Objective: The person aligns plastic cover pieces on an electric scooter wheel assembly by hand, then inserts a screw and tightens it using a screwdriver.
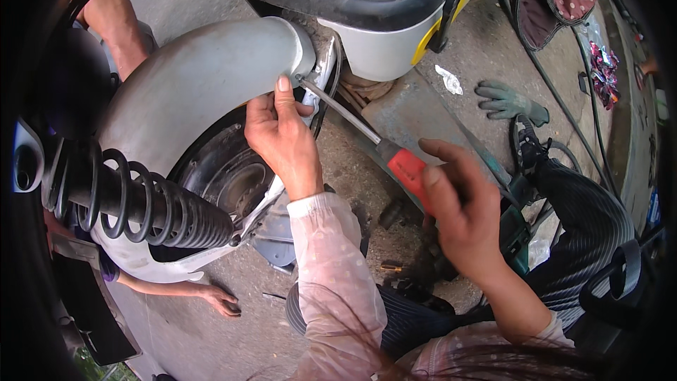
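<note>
My left hand point(285, 137) grips the lower edge of a grey curved fender point(204, 63), thumb up against it and fingers curled beneath. Between thumb and fingers, what else they may hold is hidden. In my right hand point(469, 215) is a screwdriver point(407, 169) with a red handle and a long metal shaft. Its tip meets the fender's end just beside my left thumb. Under the fender sits a dark wheel point(247, 187). A black coil-spring shock absorber point(141, 197) slants across the left side, its end close to the wheel.
Another person's hand point(222, 302) hangs at lower left; a bare limb point(116, 21) shows at upper left. A black-and-grey seat unit point(367, 0) stands at the top. On the ground lie a grey-green glove point(511, 102), crumpled white paper point(448, 80) and a small orange-handled tool point(391, 267).
</note>
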A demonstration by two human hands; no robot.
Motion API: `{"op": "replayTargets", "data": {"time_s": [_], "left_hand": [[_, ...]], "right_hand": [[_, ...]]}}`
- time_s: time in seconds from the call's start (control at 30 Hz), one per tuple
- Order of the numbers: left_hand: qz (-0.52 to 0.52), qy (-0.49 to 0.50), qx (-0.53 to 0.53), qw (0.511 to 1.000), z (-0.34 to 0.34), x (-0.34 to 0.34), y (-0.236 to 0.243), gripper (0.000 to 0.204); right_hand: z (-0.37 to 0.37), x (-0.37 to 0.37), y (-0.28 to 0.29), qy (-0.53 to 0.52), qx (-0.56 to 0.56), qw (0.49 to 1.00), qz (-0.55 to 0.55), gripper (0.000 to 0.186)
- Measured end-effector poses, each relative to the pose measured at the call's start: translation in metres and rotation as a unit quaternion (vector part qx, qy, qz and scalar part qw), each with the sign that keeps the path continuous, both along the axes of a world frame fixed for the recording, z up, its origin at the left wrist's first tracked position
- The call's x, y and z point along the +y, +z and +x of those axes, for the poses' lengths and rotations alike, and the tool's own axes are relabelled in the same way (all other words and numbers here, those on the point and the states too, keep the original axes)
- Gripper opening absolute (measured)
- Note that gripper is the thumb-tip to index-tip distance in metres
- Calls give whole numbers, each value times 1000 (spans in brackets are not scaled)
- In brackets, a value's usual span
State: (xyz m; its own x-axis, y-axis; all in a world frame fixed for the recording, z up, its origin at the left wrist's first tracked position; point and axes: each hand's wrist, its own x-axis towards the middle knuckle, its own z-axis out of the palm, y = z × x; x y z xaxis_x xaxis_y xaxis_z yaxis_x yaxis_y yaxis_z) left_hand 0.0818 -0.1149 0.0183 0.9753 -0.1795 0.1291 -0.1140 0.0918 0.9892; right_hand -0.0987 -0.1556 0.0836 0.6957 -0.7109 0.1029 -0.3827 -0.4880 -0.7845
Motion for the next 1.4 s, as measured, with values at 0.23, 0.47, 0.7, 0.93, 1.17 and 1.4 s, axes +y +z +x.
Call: {"op": "replayTargets", "data": {"time_s": [0.23,0.47,0.7,0.93,1.17,1.4], "left_hand": [[-11,1,2,1000,2,4,-4,17],[9,-5,33,999,0,4,4,18],[3,4,14,1000,1,3,0,18],[2,2,19,1000,1,4,-2,19],[20,-8,35,999,3,7,-1,19],[8,-20,46,999,2,7,2,19]], "right_hand": [[0,-17,10,-98,-74,702,702,24],[-4,-4,-6,21,-40,999,13,44],[-3,-3,-7,57,-12,979,-198,43],[-3,-16,6,-101,-74,757,641,37],[-2,1,-13,93,-5,975,-200,45],[7,9,11,-49,10,858,511,41]]}}
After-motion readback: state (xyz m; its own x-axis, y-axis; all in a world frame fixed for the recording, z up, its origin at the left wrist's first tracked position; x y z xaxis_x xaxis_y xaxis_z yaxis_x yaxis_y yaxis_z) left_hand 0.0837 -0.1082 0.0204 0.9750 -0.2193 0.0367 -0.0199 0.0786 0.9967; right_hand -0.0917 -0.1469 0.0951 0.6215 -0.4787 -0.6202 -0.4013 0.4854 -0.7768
